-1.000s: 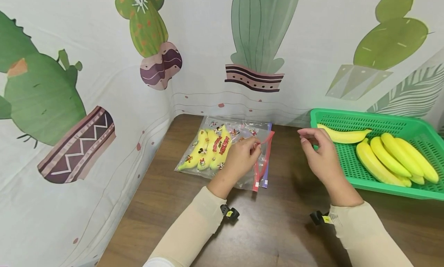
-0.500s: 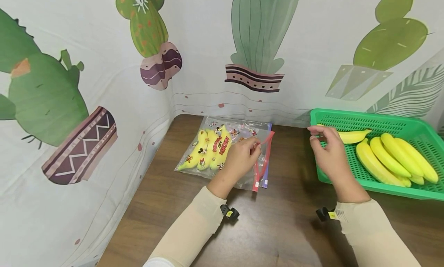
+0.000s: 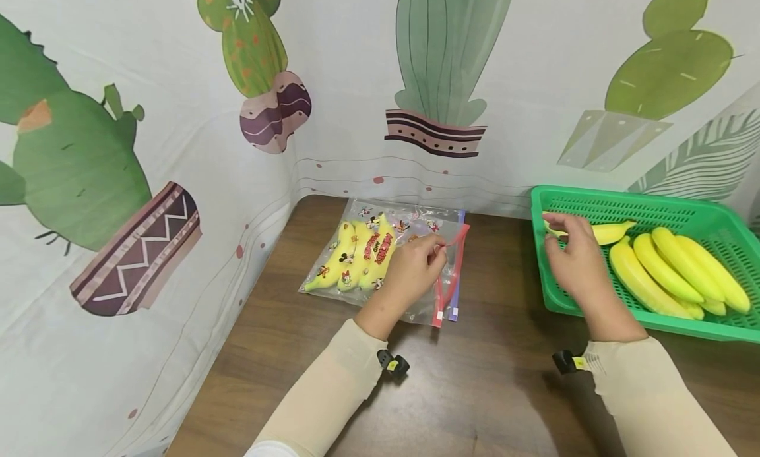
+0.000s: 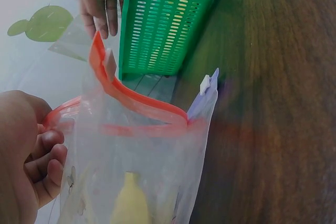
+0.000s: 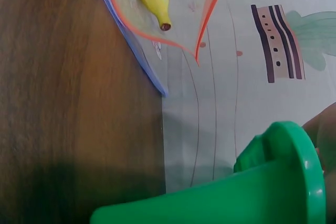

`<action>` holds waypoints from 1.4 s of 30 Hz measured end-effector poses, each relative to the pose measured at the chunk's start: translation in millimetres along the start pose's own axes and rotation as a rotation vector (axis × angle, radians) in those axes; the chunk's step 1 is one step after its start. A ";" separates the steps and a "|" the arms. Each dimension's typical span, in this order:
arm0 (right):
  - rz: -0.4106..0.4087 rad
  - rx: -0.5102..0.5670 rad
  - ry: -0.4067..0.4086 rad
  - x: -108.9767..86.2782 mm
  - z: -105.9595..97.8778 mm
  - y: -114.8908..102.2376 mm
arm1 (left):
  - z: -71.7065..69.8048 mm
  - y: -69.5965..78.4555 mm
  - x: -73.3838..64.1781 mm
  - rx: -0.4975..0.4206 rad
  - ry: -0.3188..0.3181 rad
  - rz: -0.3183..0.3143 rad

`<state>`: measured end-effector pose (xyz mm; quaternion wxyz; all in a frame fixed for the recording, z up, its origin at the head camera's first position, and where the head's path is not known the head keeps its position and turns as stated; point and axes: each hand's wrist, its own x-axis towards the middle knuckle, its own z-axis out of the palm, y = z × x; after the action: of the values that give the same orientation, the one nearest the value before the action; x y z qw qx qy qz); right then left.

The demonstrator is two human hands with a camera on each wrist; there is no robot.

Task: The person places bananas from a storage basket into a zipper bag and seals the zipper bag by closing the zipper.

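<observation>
A clear zip bag (image 3: 423,303) with cartoon print and a red zip edge (image 4: 144,106) lies on the table, several yellow bananas (image 3: 350,259) inside it. My left hand (image 3: 415,262) pinches the red edge, lifting that side so the mouth gapes. A purple edge (image 3: 454,308) shows beneath the red one. Over the left end of a green basket (image 3: 555,299), my right hand (image 3: 577,258) hovers with loosely bent fingers, holding nothing visible. Closest to it is a lone banana (image 3: 614,233), partly hidden behind the fingers.
Several more bananas (image 3: 683,279) lie heaped in the basket's right part. The wooden table (image 3: 475,378) ends at the back against a white cloth (image 3: 350,101) printed with cacti. The basket's raised rim stands between the bag and the bananas.
My right hand has moved right, from beside the basket to over its left end by the lone banana. The left hand and the bag have stayed in place.
</observation>
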<state>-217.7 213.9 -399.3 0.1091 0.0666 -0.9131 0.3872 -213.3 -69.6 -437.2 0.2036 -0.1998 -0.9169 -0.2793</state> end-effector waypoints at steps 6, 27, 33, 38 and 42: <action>0.048 -0.055 -0.100 4.4 -6.6 3.1 | -0.4 -0.3 0.6 0.003 0.006 0.004; 0.099 -0.162 -0.220 22.0 -17.4 26.6 | -1.5 0.5 0.7 -0.008 0.008 0.001; 0.096 -0.204 -0.248 26.7 -19.4 30.4 | -2.2 -0.1 0.8 -0.004 0.005 -0.006; 0.117 -0.240 -0.292 29.7 -20.9 33.8 | -2.9 0.1 0.8 -0.004 -0.002 -0.018; 0.130 -0.271 -0.325 32.5 -21.1 38.7 | -2.8 0.2 1.0 -0.002 -0.009 -0.022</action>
<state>-254.1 254.7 -403.7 -0.0570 0.0540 -0.9647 0.2515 -213.3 -70.8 -434.5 0.1963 -0.1909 -0.9197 -0.2815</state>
